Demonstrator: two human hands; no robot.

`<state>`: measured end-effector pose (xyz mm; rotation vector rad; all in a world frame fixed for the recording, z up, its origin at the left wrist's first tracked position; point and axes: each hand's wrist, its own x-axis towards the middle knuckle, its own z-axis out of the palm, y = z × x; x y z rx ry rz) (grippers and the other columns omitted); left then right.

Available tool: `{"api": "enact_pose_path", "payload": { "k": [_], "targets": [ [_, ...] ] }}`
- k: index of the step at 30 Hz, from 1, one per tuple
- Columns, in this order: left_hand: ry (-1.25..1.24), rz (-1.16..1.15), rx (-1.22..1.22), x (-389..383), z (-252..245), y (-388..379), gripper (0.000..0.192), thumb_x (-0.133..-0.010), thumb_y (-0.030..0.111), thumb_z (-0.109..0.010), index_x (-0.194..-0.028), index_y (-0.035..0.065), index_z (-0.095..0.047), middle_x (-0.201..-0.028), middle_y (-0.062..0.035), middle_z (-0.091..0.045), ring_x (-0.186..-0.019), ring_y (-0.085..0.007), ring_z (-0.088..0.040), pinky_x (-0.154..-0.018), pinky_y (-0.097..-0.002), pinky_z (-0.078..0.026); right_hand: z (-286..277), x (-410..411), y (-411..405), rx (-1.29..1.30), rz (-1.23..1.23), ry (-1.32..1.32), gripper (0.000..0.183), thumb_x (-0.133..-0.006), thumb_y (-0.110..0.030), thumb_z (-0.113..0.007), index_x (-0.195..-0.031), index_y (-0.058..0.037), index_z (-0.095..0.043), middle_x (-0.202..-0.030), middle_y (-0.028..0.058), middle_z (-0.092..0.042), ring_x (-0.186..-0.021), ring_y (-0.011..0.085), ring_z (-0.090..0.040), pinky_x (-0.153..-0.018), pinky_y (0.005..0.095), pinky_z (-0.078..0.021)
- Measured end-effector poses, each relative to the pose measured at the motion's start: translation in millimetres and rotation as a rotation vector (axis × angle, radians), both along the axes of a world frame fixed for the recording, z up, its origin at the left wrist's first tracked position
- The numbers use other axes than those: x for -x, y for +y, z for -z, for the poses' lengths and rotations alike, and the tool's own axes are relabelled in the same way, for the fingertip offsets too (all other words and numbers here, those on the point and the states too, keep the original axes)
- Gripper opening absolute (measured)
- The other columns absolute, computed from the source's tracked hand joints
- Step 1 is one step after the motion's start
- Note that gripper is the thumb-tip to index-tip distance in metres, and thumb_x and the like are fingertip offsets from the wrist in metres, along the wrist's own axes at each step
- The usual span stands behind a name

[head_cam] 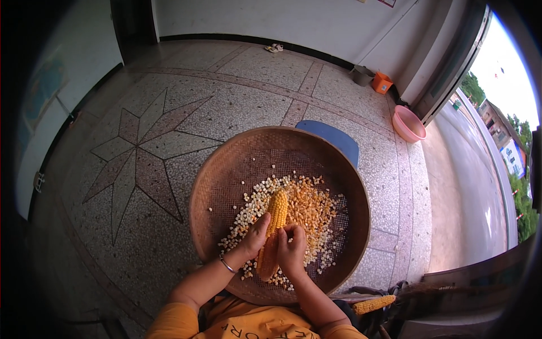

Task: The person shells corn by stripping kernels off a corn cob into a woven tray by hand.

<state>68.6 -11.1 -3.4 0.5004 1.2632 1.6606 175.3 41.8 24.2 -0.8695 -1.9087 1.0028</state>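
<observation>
My left hand [255,237] grips a partly shelled yellow corn cob [277,212] from its left side, thumb along the rows. Kernels cover the cob's upper end, while much of its lower part is bare and reddish. On the cob's right side, my right hand [292,245] has its thumb and forefinger pinched against the kernels; whether a loose kernel lies between them cannot be told. Beneath both hands is a round woven bamboo sieve basket [207,182]. Loose yellow and whitish corn kernels [311,203] lie spread over its mesh.
A blue stool [334,137] shows behind the basket. Another corn cob [374,304] lies at lower right. A pink basin [408,123], an orange bin [382,83] and a grey bucket [363,76] stand near the doorway. Sandals [274,48] lie by the far wall.
</observation>
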Motion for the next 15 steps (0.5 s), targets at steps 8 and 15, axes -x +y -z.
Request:
{"api": "enact_pose_path", "payload": {
  "k": [8, 15],
  "targets": [
    [-0.051, 0.017, -0.035, 0, 3, 3, 0.052, -0.098, 0.045, -0.031, -0.122, 0.0011, -0.045, -0.110, -0.0066, -0.055, -0.096, -0.0125, -0.053, -0.084, -0.0271, -0.045, 1, -5, 15, -0.136, -0.092, -0.047, 0.009, -0.082, -0.002, -0.060, -0.082, 0.0004, -0.051, -0.081, 0.0123, -0.051, -0.069, 0.0258, -0.050, -0.062, 0.0346, -0.0425],
    [0.457, -0.060, -0.029, -7, -3, 2, 0.046, -0.099, 0.040, -0.031, -0.113, -0.0011, -0.047, -0.099, -0.0081, -0.052, -0.089, -0.0153, -0.050, -0.080, -0.0275, -0.041, 2, -8, 12, -0.204, -0.044, -0.109, 0.008, -0.086, -0.006, -0.057, -0.083, -0.0022, -0.051, -0.077, 0.0094, -0.052, -0.067, 0.0230, -0.051, -0.059, 0.0318, -0.0416]
  ]
}}
